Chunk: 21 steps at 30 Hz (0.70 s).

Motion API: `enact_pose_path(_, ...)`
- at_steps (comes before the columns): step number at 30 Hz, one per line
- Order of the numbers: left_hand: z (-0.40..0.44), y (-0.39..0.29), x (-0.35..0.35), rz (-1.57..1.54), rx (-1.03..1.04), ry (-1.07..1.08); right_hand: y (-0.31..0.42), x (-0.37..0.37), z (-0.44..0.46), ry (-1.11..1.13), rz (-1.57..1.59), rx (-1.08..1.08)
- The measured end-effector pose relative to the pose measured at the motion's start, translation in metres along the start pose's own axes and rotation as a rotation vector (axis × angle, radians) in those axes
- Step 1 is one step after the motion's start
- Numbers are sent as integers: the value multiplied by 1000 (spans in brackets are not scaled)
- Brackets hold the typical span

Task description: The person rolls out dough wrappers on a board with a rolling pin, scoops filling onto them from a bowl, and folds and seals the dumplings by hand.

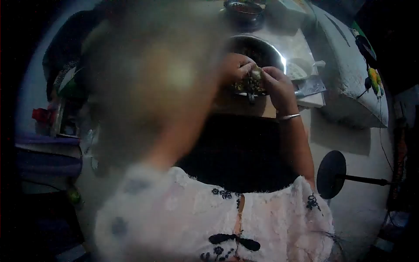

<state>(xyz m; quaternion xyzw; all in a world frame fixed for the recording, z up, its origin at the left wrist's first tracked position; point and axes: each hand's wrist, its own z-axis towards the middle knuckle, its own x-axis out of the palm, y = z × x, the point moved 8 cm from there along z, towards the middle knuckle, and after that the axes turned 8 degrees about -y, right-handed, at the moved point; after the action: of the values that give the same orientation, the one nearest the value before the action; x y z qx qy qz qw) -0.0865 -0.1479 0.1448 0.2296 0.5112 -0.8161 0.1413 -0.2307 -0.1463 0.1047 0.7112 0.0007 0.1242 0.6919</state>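
Progress: under way, I judge | left hand (239, 67) and right hand (279, 86): each grip is clamped on pale piece (256, 74) (dim, kind unclear) | place: above bowl (279, 52) | done: cannot tell | remaining: seemingly bits (252, 84) in bowl

A dark pot (244, 19) blocks twelve o'clock of the bowl (282, 59); a pale round object (301, 67) crowds three. Room opens toward six, between the forearms (301, 150); blur hides nine o'clock.
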Motion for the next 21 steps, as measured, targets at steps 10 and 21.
enact_pose_path(10,-1,-14,0,213,253,-107,3,3,-3,16,11,-25)
enact_pose_path(21,0,-6,1,114,100,-38,-1,-3,1,-20,11,-12)
